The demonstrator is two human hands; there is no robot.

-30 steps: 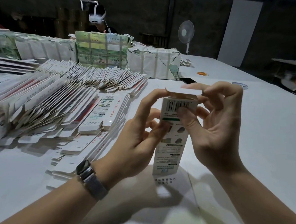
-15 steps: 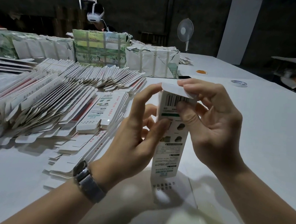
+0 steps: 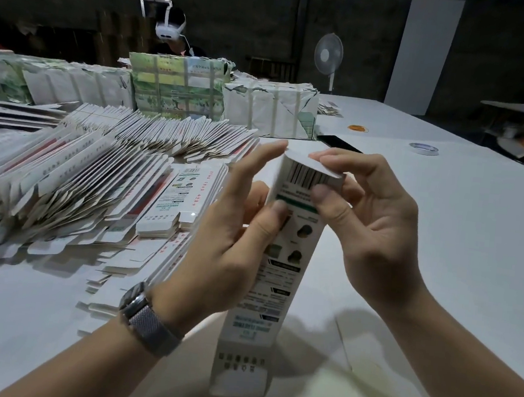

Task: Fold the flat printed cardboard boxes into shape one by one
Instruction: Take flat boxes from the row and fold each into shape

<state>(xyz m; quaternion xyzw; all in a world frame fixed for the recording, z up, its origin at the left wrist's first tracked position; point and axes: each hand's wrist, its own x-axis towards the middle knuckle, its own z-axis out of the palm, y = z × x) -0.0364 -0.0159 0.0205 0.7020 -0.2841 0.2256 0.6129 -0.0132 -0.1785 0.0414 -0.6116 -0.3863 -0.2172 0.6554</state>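
Fingers [image 3: 325,159] of our right hand [image 3: 376,228] press the flap [image 3: 308,164] down while our left hand [image 3: 227,243] grips the box [image 3: 280,264] upright above the bench [image 3: 444,216]; we tuck it squarely.

Your left hand [image 3: 218,235] covers the left side of the box [image 3: 275,263], and your right hand [image 3: 376,228] hides its far upper corner, so the top flap's seating cannot be confirmed. The box's print is too small and blurred to read. Both your forearms are cut off by the bottom edge. The flat boxes [image 3: 74,177] run past the left edge. The person [image 3: 173,39] opposite is mostly hidden behind the wrapped bundles [image 3: 175,87].
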